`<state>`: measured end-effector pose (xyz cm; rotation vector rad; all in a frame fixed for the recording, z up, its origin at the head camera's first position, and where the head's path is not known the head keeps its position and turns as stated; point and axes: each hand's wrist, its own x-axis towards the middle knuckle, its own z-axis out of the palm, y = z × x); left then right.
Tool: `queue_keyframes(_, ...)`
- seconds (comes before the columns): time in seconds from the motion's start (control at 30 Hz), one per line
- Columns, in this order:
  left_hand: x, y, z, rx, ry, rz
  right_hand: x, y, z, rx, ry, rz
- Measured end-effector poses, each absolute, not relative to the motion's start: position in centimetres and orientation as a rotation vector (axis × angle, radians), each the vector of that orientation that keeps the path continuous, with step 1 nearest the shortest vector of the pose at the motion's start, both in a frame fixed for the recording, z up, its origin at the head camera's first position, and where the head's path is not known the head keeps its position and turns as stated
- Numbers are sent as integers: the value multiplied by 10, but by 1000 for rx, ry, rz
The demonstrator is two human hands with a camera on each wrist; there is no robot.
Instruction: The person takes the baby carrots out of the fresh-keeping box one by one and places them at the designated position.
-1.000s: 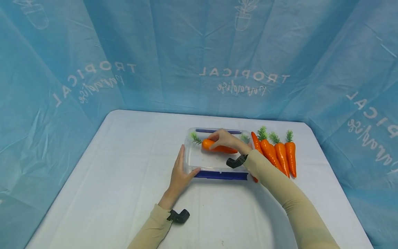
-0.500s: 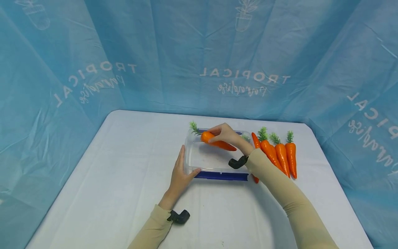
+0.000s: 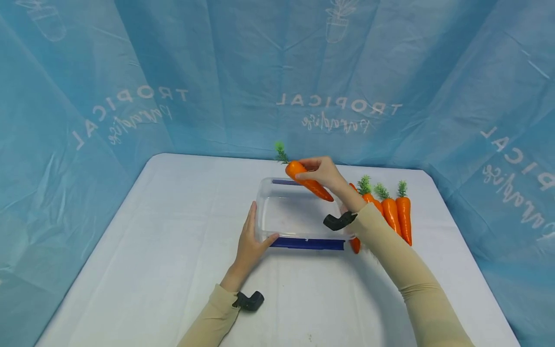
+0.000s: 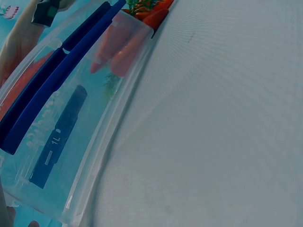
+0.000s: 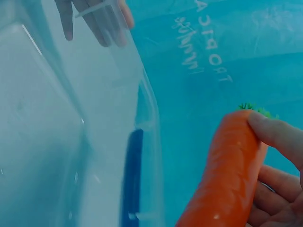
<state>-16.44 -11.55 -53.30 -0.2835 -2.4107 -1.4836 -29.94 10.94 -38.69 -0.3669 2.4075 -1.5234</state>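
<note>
My right hand pinches an orange carrot with a green leafy top, near its thick end. The carrot is tilted in the air above the back of a clear plastic container with blue clips. In the right wrist view, thumb and fingers lie on either side of the carrot. My left hand rests against the container's front left corner, its fingers straight along the left wall and the thumb at the front. No carrot shows on the visible container floor; its right end is partly hidden by my right arm.
Several carrots with green tops lie to the right of the container on the white table, partly behind my right forearm. A blue printed curtain hangs around the table's back and sides.
My right hand has lifted the carrot from inside the container, up and toward the back, and its leafy end has risen. The left hand and the container have stayed in place.
</note>
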Motion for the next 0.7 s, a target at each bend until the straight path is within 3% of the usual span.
queue_keyframes(0.37,-166,-114,-536,-277,-2397,-1474,-295,157,-376,-149,2516,-1615)
queue_keyframes(0.7,-164,-114,-533,-271,-2410,-1477,-285,210,-388,34,2646,-1597)
